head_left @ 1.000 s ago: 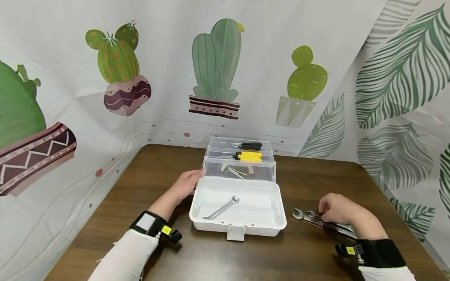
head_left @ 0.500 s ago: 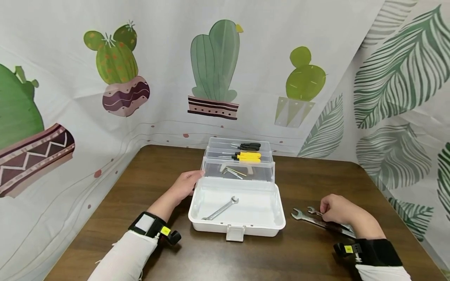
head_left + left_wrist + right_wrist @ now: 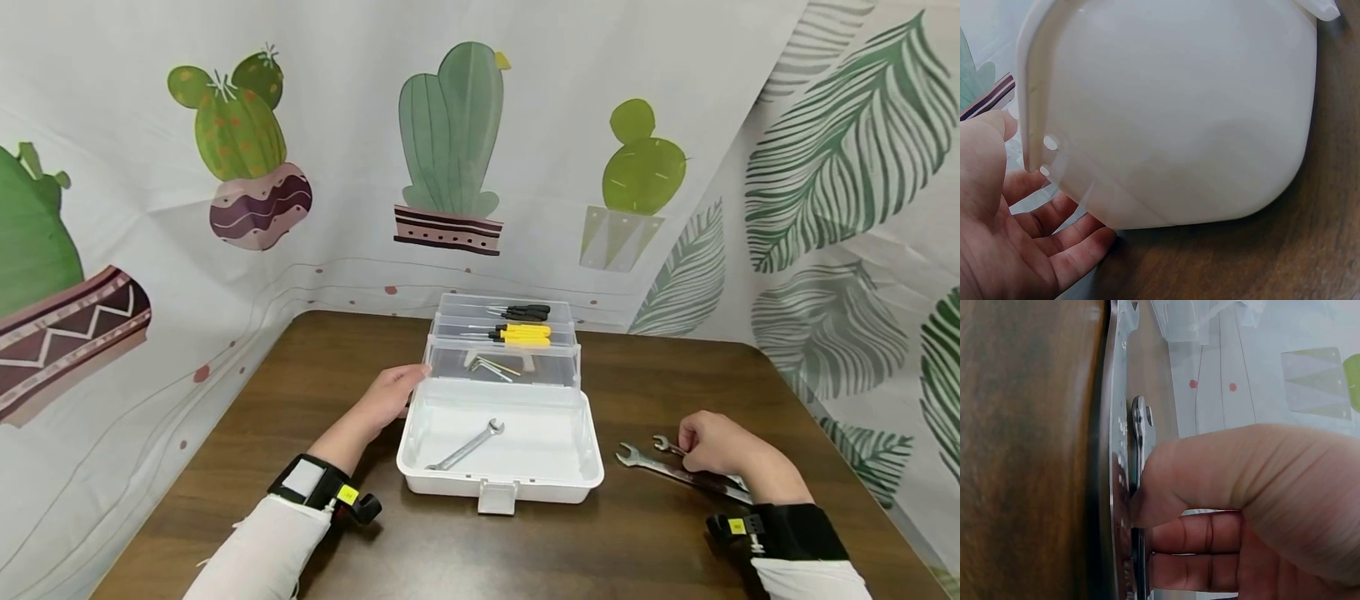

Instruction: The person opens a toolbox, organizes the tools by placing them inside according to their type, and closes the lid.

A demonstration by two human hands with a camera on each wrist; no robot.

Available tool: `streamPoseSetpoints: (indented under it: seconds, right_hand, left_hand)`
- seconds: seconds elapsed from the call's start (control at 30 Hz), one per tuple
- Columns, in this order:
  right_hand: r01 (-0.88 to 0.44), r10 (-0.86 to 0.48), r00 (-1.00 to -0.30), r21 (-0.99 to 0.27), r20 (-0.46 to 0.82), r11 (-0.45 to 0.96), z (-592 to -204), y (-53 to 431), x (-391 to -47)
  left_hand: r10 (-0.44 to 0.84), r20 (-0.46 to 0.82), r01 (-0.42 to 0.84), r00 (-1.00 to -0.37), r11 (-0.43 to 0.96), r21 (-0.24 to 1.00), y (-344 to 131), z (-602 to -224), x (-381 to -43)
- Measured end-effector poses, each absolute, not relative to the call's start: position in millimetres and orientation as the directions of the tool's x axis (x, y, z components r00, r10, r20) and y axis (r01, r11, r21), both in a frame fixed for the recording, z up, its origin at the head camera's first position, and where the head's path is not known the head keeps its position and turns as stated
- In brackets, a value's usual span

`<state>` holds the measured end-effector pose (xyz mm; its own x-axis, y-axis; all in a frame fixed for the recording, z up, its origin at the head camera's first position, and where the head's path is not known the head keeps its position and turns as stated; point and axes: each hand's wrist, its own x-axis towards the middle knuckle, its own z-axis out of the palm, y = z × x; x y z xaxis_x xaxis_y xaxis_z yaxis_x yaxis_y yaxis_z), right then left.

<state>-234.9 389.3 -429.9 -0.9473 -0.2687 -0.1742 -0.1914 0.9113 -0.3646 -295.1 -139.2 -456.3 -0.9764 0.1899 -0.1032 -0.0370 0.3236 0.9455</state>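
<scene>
A white toolbox (image 3: 500, 492) stands unlatched with its clear trays raised, and one wrench (image 3: 467, 446) lies in its bottom. My left hand (image 3: 386, 400) holds the box at its back left corner. In the left wrist view the thumb is at the edge and the fingers (image 3: 1082, 250) lie along the back. To the right of the box, my right hand (image 3: 720, 446) pinches a small wrench (image 3: 666, 445) between thumb and fingers, low over the table. A larger wrench (image 3: 660, 467) lies close beside it. The palm hides most of the small wrench's shaft.
Black-handled screwdrivers (image 3: 528, 312) and yellow-handled screwdrivers (image 3: 525, 333) lie in the upper trays. Hex keys (image 3: 495, 368) sit in the lowest tray. Behind the brown wooden table (image 3: 615, 550) hangs a cactus-printed cloth (image 3: 345, 167).
The small wrench in my right hand has shifted slightly away from the larger one, so a wider gap shows between their heads. My left hand stays at the toolbox. The head view has panned slightly right.
</scene>
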Motion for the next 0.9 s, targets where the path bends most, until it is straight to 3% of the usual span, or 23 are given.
streamPoseSetpoints:
  seconds: [0.53, 0.9]
  right_hand:
    - [-0.197, -0.254, -0.956, -0.321, -0.147, 0.926, -430.5, 396.0, -237.2]
    - [-0.213, -0.274, -0.954, -0.368, -0.121, 0.905, -428.4, 398.7, -235.8]
  left_hand:
    - [0.198, -0.098, -0.029, -0.975, 0.324, 0.945, -138.9, -453.8, -293.8]
    - [0.195, -0.099, -0.031, -0.976, 0.324, 0.946, -139.4, -455.4, -294.3]
